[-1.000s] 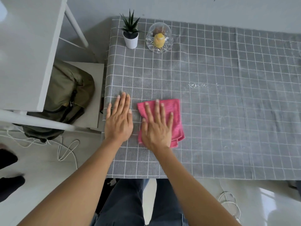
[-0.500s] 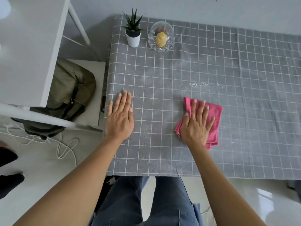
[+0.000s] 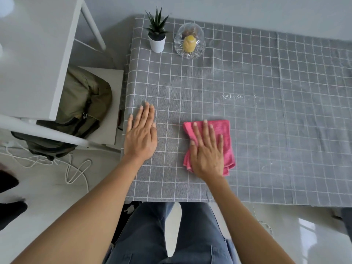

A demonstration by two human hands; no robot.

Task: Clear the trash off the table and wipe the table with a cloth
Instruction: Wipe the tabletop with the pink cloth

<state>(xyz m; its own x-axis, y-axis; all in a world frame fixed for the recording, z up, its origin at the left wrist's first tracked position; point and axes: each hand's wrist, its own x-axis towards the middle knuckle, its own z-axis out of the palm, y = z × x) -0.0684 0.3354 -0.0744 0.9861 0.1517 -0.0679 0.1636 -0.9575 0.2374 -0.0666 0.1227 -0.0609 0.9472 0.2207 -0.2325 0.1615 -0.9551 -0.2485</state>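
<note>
No trash visible on the table [image 3: 285, 130]; wiping under way. Right hand [image 3: 207, 155] flat, fingers spread, pressing the folded pink cloth [image 3: 222, 130] near the front edge. Left hand [image 3: 141, 134] flat, holding nothing; wet streaks [image 3: 233, 96] beyond remain.

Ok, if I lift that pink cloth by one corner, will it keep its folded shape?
Probably not. The pink cloth looks soft, with loose layered edges at its near side, so it would likely droop and unfold. It seems light: the right hand pressing flat on it is enough to slide it over the tablecloth.
</note>
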